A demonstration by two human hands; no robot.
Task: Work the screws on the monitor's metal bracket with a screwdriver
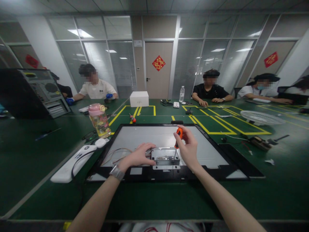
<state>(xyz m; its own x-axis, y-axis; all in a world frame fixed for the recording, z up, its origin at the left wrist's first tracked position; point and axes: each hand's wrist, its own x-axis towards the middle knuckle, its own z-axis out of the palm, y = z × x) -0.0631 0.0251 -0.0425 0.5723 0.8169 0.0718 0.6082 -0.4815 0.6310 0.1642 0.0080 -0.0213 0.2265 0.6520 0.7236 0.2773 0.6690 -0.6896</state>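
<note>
An orange and black screwdriver (178,137) stands nearly upright in my right hand (189,149), gripped by its handle. Its tip meets the right end of a silver metal bracket (166,167), which holds small metal parts. At the bracket's left end, my left hand (140,156) grips it, thumb at the front edge and fingers at the back. Beneath lies a flat screen panel (207,154), grey-white with a black frame. Thin wires (116,154) run left from the bracket across the panel.
Left of the panel are a white power bank (72,166) with a black cable and a pink-lidded bottle (99,120). A computer case (36,93) stands far left, a white box (139,98) at the back. Right are a dark strip (241,161) and an adapter-like block (259,142). Several people sit opposite.
</note>
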